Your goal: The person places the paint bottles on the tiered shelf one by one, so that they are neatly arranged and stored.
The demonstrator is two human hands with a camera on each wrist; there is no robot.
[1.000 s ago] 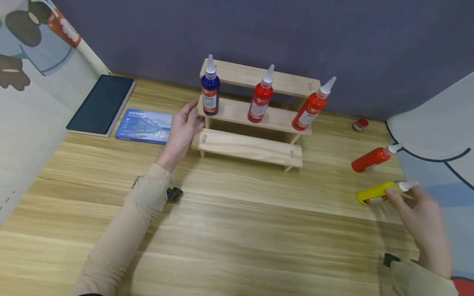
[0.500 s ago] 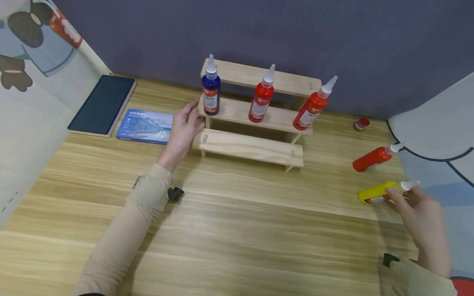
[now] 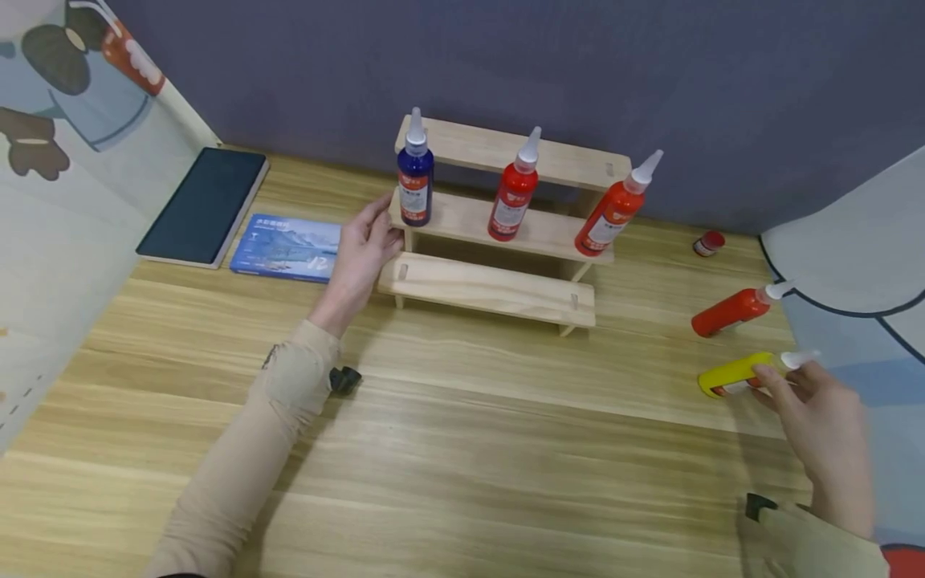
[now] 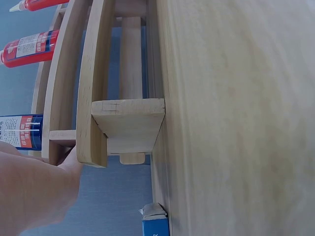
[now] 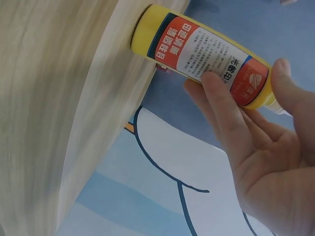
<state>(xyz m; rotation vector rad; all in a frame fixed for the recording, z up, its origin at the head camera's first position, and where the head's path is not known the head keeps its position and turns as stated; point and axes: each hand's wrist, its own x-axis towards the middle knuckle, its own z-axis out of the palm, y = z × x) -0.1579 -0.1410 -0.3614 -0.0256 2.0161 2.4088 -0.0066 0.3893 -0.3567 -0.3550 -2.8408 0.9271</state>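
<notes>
My left hand [image 3: 364, 249] grips the left end of a three-tier wooden stand [image 3: 487, 289], at its middle tier. On that tier stand a dark blue bottle [image 3: 415, 181], a red bottle [image 3: 515, 197] and a second red bottle [image 3: 610, 217] at the right end, all with pointed white nozzles. Far to the right, my right hand [image 3: 824, 425] holds a yellow bottle [image 3: 737, 375] near its nozzle end, between thumb and fingers. In the right wrist view the yellow bottle's label [image 5: 209, 54] is turned to the camera, and its base is right at the tabletop.
Another red bottle [image 3: 730, 311] stands on the table beyond the yellow one. A small red-lidded jar [image 3: 708, 243] is near the back right. To the left lie a dark book [image 3: 202, 205] and a blue box [image 3: 285, 247]. A dark panel [image 3: 506, 56] closes off the back.
</notes>
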